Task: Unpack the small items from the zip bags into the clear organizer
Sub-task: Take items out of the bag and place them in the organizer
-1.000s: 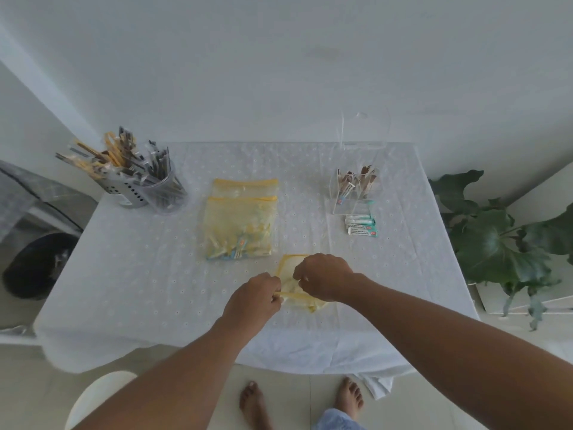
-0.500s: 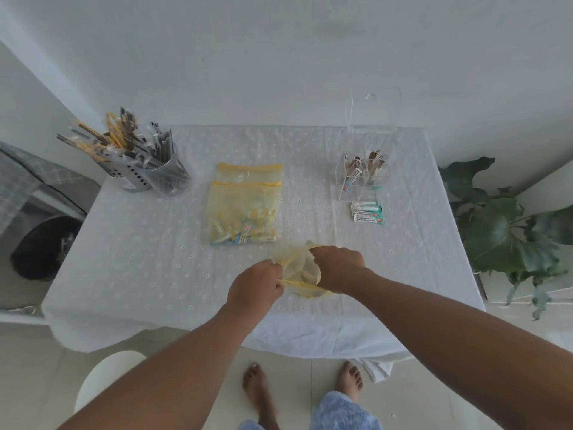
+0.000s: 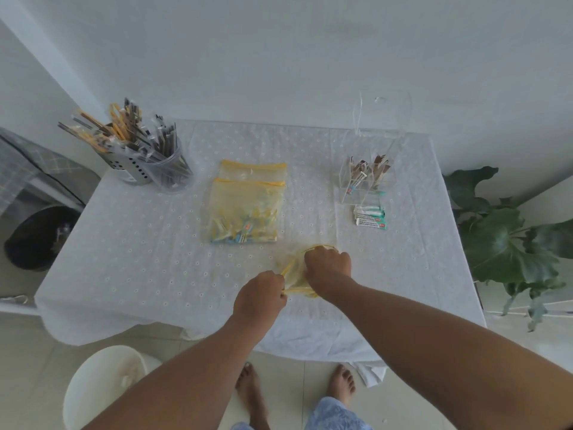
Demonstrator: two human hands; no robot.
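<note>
Down near the front edge of the white-clothed surface (image 3: 130,243), the left hand (image 3: 259,297) pinches the yellow rim of a small zip bag (image 3: 293,273), while the right hand (image 3: 328,265) is curled inside the bag's mouth — what it holds is hidden. Two more yellow zip bags (image 3: 246,206) lie flat behind. At the right rear stands the clear organizer (image 3: 367,181), packets (image 3: 370,216) just in front.

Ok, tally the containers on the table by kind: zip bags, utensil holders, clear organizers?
Yellow zip bags: 3 (one in the hands, two stacked)
Utensil holders: 2 (perforated metal, clear cup)
Clear organizer: 1
Total: 6
</note>
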